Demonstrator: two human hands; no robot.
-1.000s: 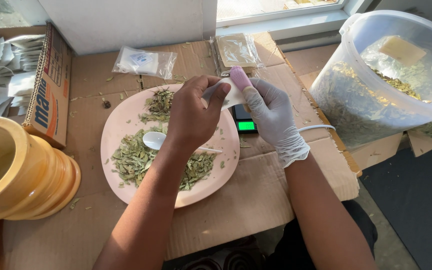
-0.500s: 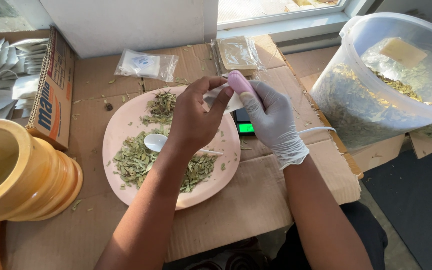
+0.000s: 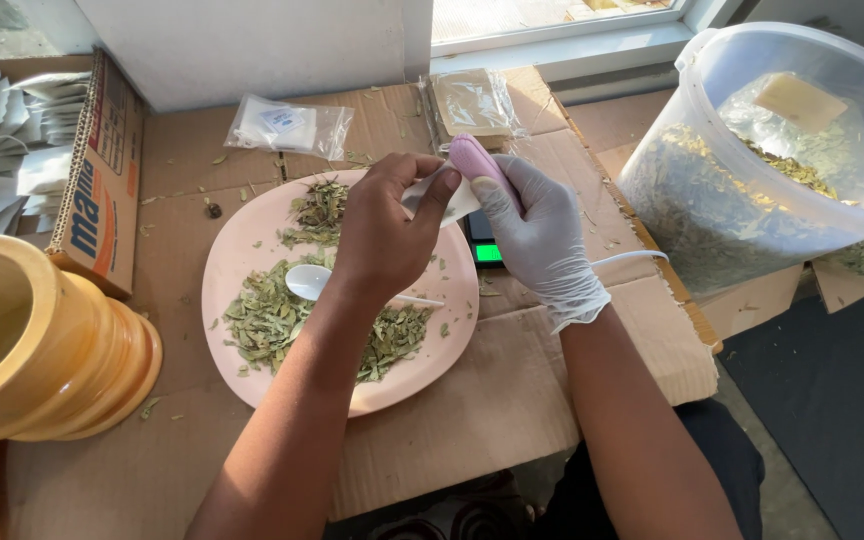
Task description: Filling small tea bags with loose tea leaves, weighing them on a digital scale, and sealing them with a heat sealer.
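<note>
Two hands up over the far edge of the pink plate (image 3: pixel 252 380). My left hand (image 3: pixel 382 235), bare, pinches a small white sachet (image 3: pixel 447 200) between thumb and fingertips, other fingers curled in. My right hand (image 3: pixel 537 240), in a white glove, has its fingers wrapped around a pink handheld sealer (image 3: pixel 477 160), whose end sits right at the sachet, touching it. Both hang just above the plate's far right rim. On the plate: dried green leaves (image 3: pixel 272 315) in loose piles, and a white plastic spoon (image 3: pixel 310 282) lying among them, under my left wrist. Small scale with green lit display (image 3: pixel 487 252) just right of the plate, mostly hidden by my gloved hand. Clear plastic bags (image 3: pixel 287 125) beyond the plate, near the wall. Big clear tub of dried leaves (image 3: pixel 752 170) well right of the plate. Yellow ceramic pot (image 3: pixel 32 350) just left of the plate, cardboard box of white sachets (image 3: pixel 102 170) behind it. All on a cardboard sheet (image 3: pixel 472 420).
</note>
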